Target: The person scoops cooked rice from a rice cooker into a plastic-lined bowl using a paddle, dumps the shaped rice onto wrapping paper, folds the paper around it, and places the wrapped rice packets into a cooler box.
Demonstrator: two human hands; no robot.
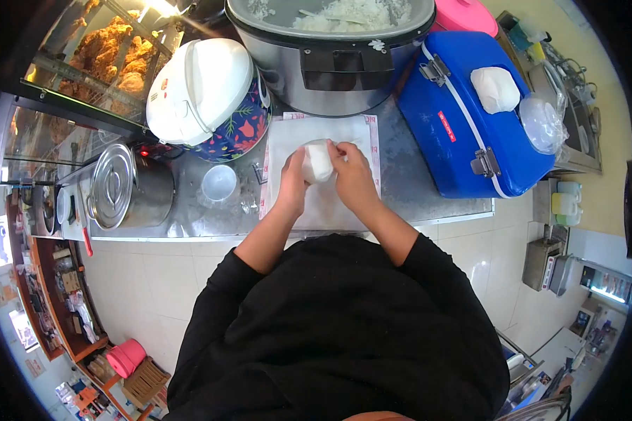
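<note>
Between my two hands is a white paper-wrapped bundle point(319, 162), held just above white paper sheets point(323, 203) spread on the metal counter. My left hand point(294, 181) grips the bundle's left side, its fingers bent against the wrap. On the right side, my right hand point(352, 175) pinches the upper edge of the paper with thumb and fingers. What is inside the wrap is hidden. Beyond the sheets stands a large cooker point(330, 63) with white rice point(358, 15) in it. Another white wrapped bundle point(495, 90) rests on a blue cooler box point(463, 112).
Left of the sheets are a small clear cup point(219, 182), a floral rice cooker point(235, 133) with a white lid and a lidded steel pot point(140, 189). A glass case point(84, 88) with fried food stands at the back left. A plastic bag point(541, 125) lies on the cooler.
</note>
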